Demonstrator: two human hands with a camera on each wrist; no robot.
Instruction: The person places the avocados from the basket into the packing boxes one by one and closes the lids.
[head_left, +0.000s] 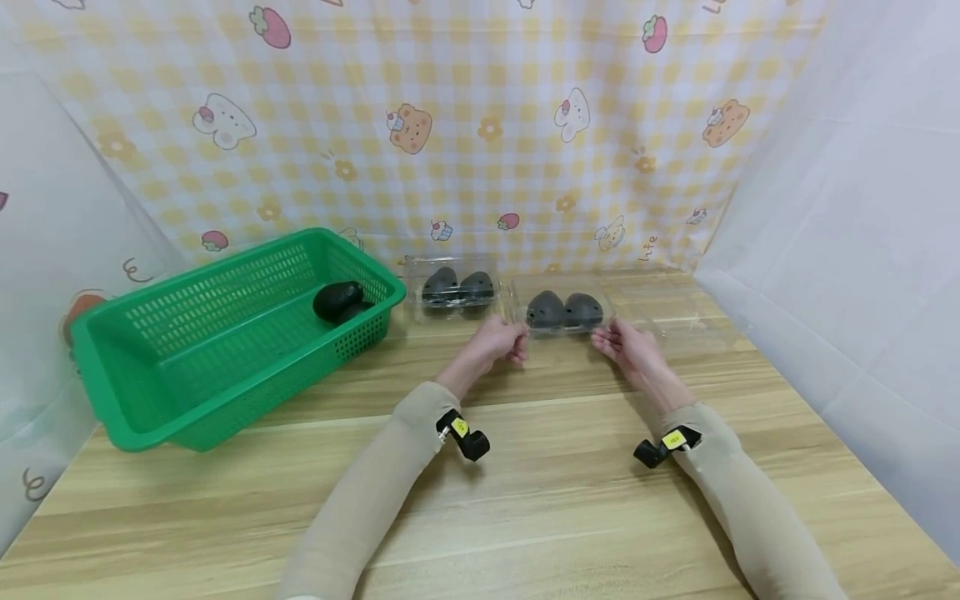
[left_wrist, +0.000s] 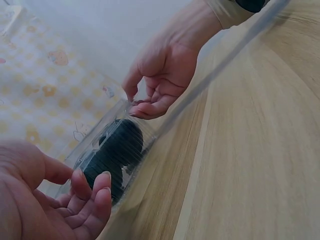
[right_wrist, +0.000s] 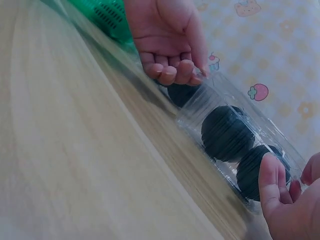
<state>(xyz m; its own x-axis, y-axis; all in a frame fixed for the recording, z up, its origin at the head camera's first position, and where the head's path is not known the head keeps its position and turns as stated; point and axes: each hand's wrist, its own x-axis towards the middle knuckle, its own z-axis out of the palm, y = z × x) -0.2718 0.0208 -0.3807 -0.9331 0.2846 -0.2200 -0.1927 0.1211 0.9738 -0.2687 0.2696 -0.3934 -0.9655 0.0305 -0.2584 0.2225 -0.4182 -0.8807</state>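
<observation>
Person's arms reach forward over worktop [head_left: 562, 500], angling inward to clear container [head_left: 562, 330]. Left hand [head_left: 501, 340] pinches container's left end with thumb and forefinger, other fingers curled inward. Right hand [head_left: 628, 346] pinches right end, fingers bent, palm turned toward left hand. Container lies between hands, 2 dark avocados [head_left: 547, 310] inside, side by side. Just left: similar filled pack [head_left: 450, 313], then green basket [head_left: 225, 412].

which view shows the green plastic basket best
The head view: the rectangular green plastic basket appears with its whole rim and dark oval fruit inside. The right wrist view catches only part of it, at the frame's top; the left wrist view shows none.
</observation>
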